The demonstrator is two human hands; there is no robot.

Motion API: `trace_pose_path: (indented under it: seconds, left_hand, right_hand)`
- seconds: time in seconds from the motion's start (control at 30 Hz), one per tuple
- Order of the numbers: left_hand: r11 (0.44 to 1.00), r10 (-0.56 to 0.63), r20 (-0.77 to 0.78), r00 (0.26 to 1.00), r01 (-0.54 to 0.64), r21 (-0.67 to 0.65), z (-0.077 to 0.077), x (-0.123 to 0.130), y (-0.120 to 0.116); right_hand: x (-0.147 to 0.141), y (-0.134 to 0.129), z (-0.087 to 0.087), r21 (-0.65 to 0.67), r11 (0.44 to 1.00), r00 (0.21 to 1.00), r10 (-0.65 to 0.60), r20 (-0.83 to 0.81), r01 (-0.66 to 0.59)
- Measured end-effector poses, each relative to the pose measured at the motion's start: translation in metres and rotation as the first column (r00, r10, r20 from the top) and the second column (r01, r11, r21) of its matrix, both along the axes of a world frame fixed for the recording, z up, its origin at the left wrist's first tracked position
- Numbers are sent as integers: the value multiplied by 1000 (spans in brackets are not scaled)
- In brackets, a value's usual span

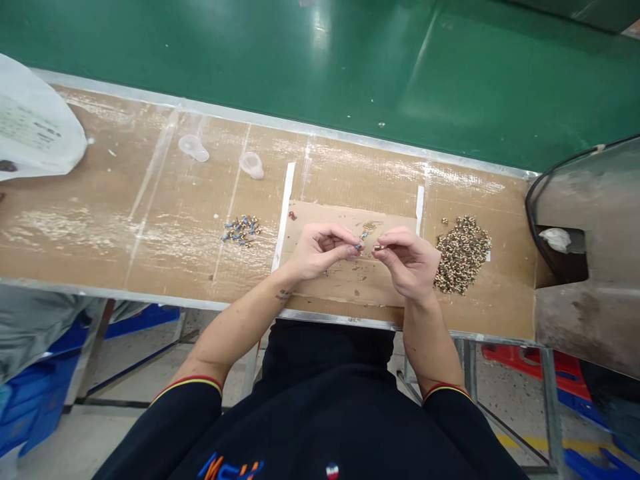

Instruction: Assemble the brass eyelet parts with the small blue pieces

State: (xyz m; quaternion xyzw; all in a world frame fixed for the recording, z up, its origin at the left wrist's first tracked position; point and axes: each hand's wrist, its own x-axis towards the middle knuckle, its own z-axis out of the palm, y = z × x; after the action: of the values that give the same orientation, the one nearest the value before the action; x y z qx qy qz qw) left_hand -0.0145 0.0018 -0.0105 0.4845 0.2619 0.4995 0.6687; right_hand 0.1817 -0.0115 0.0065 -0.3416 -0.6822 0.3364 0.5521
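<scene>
Above a flat piece of cardboard (345, 283), both hands face each other with a small gap between the fingertips. My left hand (320, 251) pinches a small blue part (357, 247) between thumb and forefinger. In my right hand (411, 259) a small brass-coloured part (379, 248) sits between thumb and finger; its exact kind is too small to tell. One blue-and-brass piece (364, 235) lies on the cardboard just beyond the fingertips. To the left is a small group of blue-and-brass pieces (242, 231). A large heap of small brass parts (463, 257) lies beside my right hand.
Two clear plastic cups or lids (194, 148) (251, 165) lie at the back left. A white bag (37, 123) stands at the far left. A green panel (320, 73) runs behind the table, and a metal housing with a black cable (531, 200) borders the right end.
</scene>
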Motion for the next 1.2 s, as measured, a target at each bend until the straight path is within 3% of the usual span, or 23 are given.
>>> trace_pose_path:
  seconds: [0.23, 0.47, 0.83, 1.2]
  left_hand:
    - [1000, -25, -49, 999, 24, -20, -2, -1, -1]
    - [999, -12, -28, 1000, 11, -33, -5, -1, -1]
    - [1000, 21, -61, 998, -22, -13, -4, 2, -2]
    - [990, 111, -161, 981, -95, 102, -3, 5, -5]
  right_hand:
    - [1, -2, 4, 104, 994, 998, -28, 63, 21]
    - [1, -4, 6, 108, 994, 997, -35, 67, 28]
    - [-1, -3, 4, 51, 996, 997, -75, -20, 76]
    - [-9, -8, 2, -51, 983, 983, -178, -34, 176]
